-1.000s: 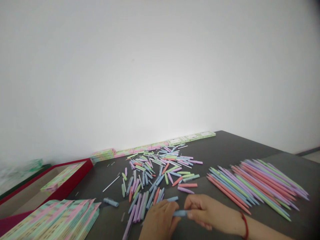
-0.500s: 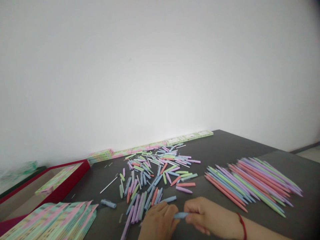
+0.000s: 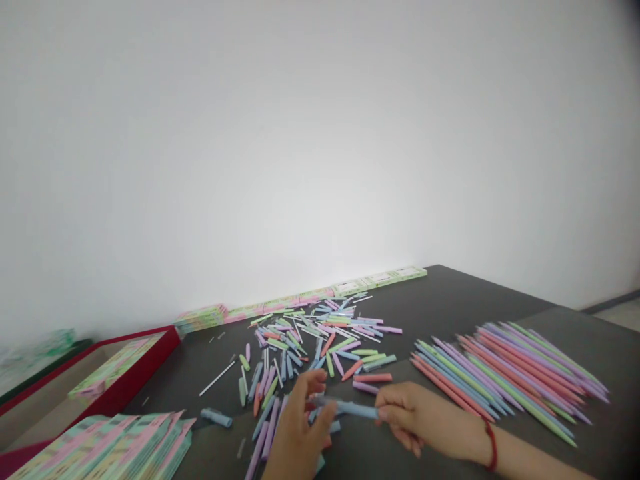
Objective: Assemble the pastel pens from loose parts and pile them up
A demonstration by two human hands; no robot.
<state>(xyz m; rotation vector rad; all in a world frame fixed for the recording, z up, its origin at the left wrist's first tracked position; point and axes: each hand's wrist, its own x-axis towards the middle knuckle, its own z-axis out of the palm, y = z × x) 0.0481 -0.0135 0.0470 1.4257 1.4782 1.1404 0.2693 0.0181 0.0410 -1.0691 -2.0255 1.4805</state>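
Head view: at the lower centre of the frame, holds a blue pen (image 3: 357,409) nearly level above the dark surface (image 3: 440,300). Pinches its right end between thumb and fingers with the grip of the right hand (image 3: 430,420), just below a red cord (image 3: 492,443) worn at the wrist. Has the left hand (image 3: 295,437) around the other end, thumb and forefinger spread apart in an open grip; cannot tell whether it touches the pen there, through blur and overlap.

Just beyond the hands, has loose pen parts (image 3: 373,378) scattered towards the middle of the frame, crossing at all angles. At right, shows pens (image 3: 525,373) laid slantwise, side by side. At lower left, shows overlapping printed packs (image 3: 125,447), next to a red box (image 3: 145,373); along the wall, a line of flat cartons (image 3: 383,279).

Seems likely to handle as light and stiff, smooth enough to roll or slip in a loose pinch. Probably best taken by the thicker barrel, with fingertips in line with its length and only gentle pressure; better to spare the thin, pale left end, perhaps weaker under sideways bending.
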